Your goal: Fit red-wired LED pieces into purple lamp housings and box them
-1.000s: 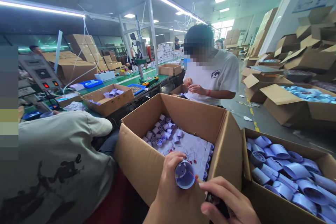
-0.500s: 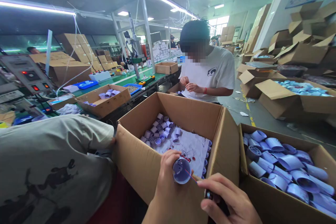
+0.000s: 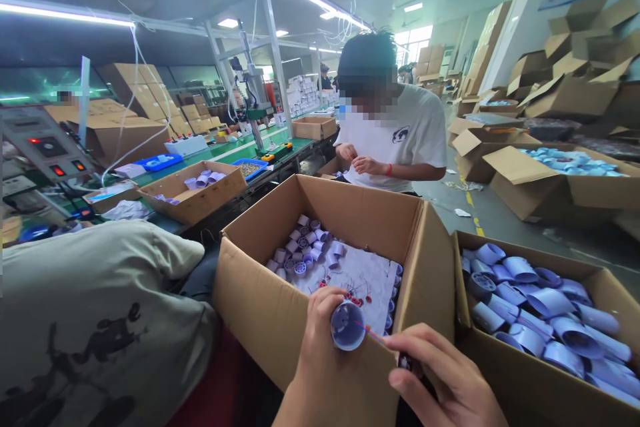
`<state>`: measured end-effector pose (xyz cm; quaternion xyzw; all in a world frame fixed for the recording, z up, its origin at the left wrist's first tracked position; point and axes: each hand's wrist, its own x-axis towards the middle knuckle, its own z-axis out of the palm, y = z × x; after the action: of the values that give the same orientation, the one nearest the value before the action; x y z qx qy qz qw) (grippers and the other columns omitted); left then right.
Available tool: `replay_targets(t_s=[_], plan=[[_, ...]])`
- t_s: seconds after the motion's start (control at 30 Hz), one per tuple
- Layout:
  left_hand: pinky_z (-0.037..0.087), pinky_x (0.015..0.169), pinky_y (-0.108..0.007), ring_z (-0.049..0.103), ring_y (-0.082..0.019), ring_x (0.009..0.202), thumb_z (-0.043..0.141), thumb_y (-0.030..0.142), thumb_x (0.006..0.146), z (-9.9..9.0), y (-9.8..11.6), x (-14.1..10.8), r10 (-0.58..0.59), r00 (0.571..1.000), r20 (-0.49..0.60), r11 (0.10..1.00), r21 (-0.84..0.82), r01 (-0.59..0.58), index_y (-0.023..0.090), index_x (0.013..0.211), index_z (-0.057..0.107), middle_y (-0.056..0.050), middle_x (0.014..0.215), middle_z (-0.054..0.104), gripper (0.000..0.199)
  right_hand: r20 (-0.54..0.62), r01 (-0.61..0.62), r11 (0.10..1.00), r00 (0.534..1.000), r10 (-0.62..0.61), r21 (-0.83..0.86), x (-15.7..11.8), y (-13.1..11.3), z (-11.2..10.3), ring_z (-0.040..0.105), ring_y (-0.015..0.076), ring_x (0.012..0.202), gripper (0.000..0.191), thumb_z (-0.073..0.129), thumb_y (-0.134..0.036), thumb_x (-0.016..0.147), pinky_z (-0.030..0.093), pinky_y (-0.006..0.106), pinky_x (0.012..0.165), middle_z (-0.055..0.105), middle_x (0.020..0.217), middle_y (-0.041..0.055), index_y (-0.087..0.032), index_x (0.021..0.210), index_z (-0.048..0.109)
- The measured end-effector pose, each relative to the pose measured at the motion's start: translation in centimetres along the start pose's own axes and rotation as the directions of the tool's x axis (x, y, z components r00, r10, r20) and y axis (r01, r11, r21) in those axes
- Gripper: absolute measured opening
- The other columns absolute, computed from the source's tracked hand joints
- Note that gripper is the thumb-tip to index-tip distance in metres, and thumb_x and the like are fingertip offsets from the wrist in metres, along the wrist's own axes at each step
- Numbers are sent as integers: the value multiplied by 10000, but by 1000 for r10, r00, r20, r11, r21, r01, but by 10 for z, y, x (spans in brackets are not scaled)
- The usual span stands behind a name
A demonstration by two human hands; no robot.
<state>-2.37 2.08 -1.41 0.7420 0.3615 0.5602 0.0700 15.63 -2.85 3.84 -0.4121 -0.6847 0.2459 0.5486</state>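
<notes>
My left hand [image 3: 320, 340] is wrapped round a pale purple plastic cup [image 3: 348, 325], its open end facing me, over the near edge of a large cardboard box [image 3: 265, 307]. Thin red and dark wires [image 3: 371, 331] run out of the cup's mouth toward my right hand [image 3: 440, 367]. That hand, to the right of the cup, has its fingers closed round a small dark, shiny object [image 3: 404, 361], mostly hidden. Inside the box, small purple cups [image 3: 300, 255] and red parts with wires [image 3: 356, 299] lie on a white sheet [image 3: 367, 270].
A box of larger purple tubes [image 3: 550, 303] stands at the right. One person [image 3: 395, 133] in a white shirt sits beyond the large box. Another person's grey shirt [image 3: 100, 320] fills the lower left. A green workbench [image 3: 190, 163] with boxes runs behind.
My right hand has shifted slightly right and down, away from the cup, and more wire shows between them. The person at the left has leaned; the arm near the box corner is out of sight.
</notes>
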Motion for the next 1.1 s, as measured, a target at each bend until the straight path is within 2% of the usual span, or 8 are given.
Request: replay_targets(t_s=[0.07,0.3,0.47,0.63,0.9,1.1], plan=[[532,866,-400,600,-237,1041,627,131,800,1,0,0,-5,1000,7,1000,-4,5,213,1242,447,-100,1130,586,484,-6,19,1000,1000,-19,-4,-1,-2,-2,708,153,650,161,718,-399,850,561,171,592,730,789,8,-323,989,747],[526,888,-421,592,-245,1053,658,138,792,2,-4,-4,4,999,40,1000,-22,-3,220,1268,422,-100,1141,570,537,-29,71,997,997,-71,-7,0,-1,-1,666,116,568,161,709,-354,866,556,155,544,697,767,-4,-290,1014,725],[530,890,-410,586,-245,1074,684,130,794,3,-1,-6,-23,997,69,999,-23,25,229,1275,408,-106,1171,560,563,-33,124,992,992,-125,-29,-2,-2,-3,667,96,593,187,707,-332,874,564,131,587,692,815,-11,-278,1053,699],[527,895,-408,587,-242,1066,667,143,812,3,4,-3,-74,995,62,996,-34,76,236,1246,428,-96,1151,571,504,-19,118,992,993,-119,-50,-1,-3,-3,665,92,600,170,694,-325,886,553,123,575,688,831,-12,-278,1049,682],[524,896,-386,584,-238,1064,684,132,769,6,5,-1,-46,997,55,995,-81,50,235,1264,414,-92,1156,558,573,15,121,992,993,-121,-40,0,5,2,650,84,605,154,676,-311,900,547,122,593,684,831,-21,-279,1051,677],[522,899,-390,586,-242,1070,720,153,764,5,5,-2,-82,995,57,993,-75,87,239,1268,414,-93,1165,556,596,49,122,988,992,-118,-90,1,6,2,640,66,600,154,653,-343,916,537,100,615,681,821,-36,-290,1059,675]])
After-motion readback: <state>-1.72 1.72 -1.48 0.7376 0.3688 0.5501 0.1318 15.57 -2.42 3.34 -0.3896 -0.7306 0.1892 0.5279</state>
